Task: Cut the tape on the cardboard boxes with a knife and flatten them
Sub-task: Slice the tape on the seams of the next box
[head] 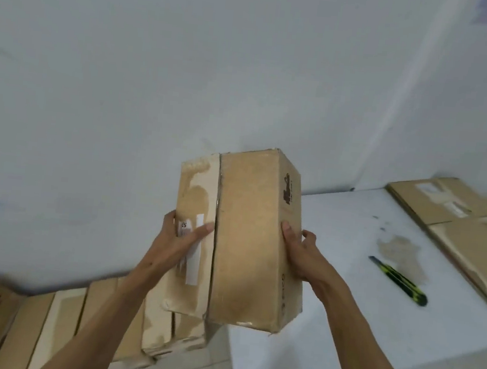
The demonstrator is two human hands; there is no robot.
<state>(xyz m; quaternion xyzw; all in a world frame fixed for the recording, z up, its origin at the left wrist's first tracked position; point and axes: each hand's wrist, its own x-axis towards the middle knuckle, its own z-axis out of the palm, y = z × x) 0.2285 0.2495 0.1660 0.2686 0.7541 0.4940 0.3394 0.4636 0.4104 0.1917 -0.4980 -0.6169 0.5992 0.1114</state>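
I hold a tall brown cardboard box [245,238] up in the air in front of the wall, its top flaps closed along a middle seam. My left hand [179,237] grips its left side, thumb across the torn label patch. My right hand [300,256] grips the right edge, thumb on the front face and fingers round the side. A yellow-and-black utility knife [399,281] lies on the white table [331,283] to the right, apart from both hands.
Flattened cardboard pieces [465,234] are stacked at the table's far right. A torn scrap of brown tape [403,255] lies beside the knife. Several upright boxes [65,325] stand in a row on the floor at lower left, against the white wall.
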